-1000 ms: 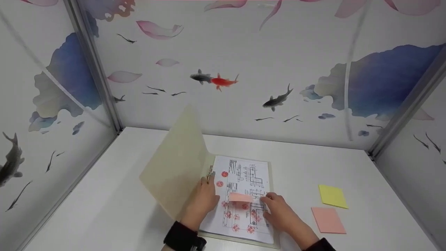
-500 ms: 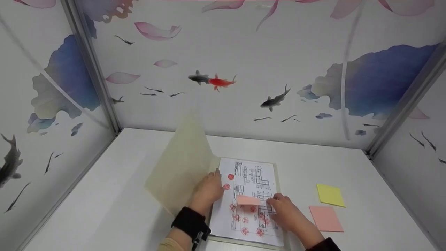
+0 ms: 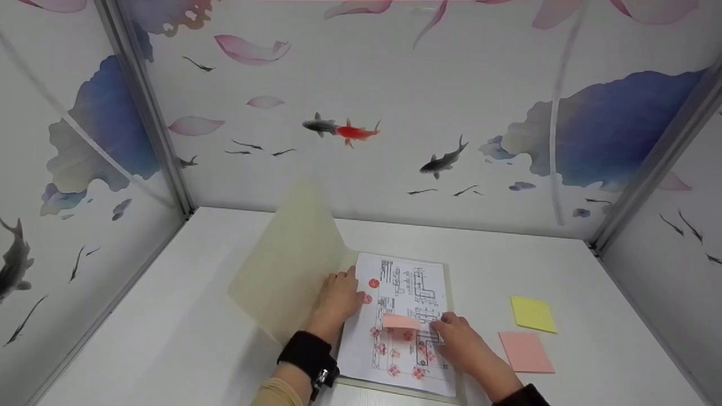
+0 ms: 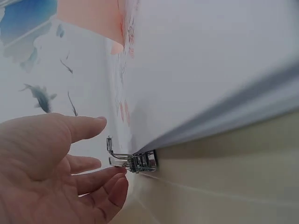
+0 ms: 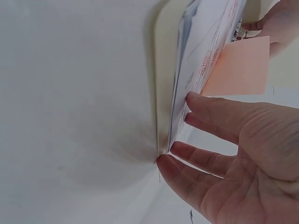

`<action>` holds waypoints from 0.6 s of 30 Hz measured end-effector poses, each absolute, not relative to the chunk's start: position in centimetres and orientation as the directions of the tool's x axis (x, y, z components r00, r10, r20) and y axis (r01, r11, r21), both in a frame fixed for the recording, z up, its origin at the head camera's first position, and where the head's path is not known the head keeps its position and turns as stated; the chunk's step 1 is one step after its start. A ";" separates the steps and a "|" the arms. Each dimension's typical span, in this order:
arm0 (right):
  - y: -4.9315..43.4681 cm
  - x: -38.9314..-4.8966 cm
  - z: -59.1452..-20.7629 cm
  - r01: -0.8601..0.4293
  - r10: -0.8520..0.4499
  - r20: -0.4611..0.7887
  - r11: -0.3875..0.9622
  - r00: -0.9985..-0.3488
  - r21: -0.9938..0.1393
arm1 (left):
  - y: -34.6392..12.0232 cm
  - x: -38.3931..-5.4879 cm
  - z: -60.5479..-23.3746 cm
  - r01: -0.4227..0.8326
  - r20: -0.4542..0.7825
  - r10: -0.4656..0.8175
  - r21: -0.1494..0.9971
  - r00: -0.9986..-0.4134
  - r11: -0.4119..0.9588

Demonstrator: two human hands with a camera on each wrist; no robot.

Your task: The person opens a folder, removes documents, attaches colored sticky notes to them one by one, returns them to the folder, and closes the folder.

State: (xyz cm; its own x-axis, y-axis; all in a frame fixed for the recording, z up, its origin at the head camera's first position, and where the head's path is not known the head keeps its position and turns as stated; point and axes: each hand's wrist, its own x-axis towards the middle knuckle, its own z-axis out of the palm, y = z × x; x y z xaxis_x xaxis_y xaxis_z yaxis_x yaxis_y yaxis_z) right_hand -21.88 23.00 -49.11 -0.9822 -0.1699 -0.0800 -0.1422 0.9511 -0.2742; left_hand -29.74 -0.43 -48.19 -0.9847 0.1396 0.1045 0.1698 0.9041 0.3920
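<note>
A pale cream folder lies on the table with its cover raised on the left. Inside is a stack of papers printed with line drawings and red stamps. A pink sticky note stands up from the top sheet. At the folder's spine is my left hand; its fingertips touch the lever of a metal clip, thumb apart, in the left wrist view. My right hand rests at the papers' right edge, thumb on the sheet and lower fingers touching the folder's edge in the right wrist view.
A yellow sticky pad and a pink sticky pad lie right of the folder on the white table. Walls with painted fish and petals enclose the table at the back and sides.
The folder, its papers and both hands have shifted slightly right. My left hand has moved over the metal clip, which it now covers in the head view.
</note>
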 end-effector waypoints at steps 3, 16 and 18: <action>23.1 -21.8 -49.2 -0.155 -0.178 -0.061 0.950 -0.982 -0.271 | -0.6 -29.7 -47.7 0.166 0.147 0.115 0.406 -0.982 0.899; 23.0 -21.8 -49.3 -0.156 -0.180 -0.065 0.948 -0.981 -0.279 | -1.7 -28.6 -45.9 0.125 0.388 0.033 0.214 -0.921 0.969; 23.0 -21.8 -49.3 -0.153 -0.178 -0.065 0.946 -0.982 -0.286 | -1.9 -28.2 -45.8 0.116 0.388 0.033 0.193 -0.921 0.974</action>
State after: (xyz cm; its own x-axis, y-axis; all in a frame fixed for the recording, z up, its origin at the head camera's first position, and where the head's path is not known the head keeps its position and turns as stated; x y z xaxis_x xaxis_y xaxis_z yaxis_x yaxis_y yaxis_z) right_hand -21.75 22.99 -49.27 -0.9819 -0.1783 -0.0645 -0.1530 0.9460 -0.2858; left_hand -28.19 -1.90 -45.79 -0.9210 0.0329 0.3882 0.1162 0.9743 0.1931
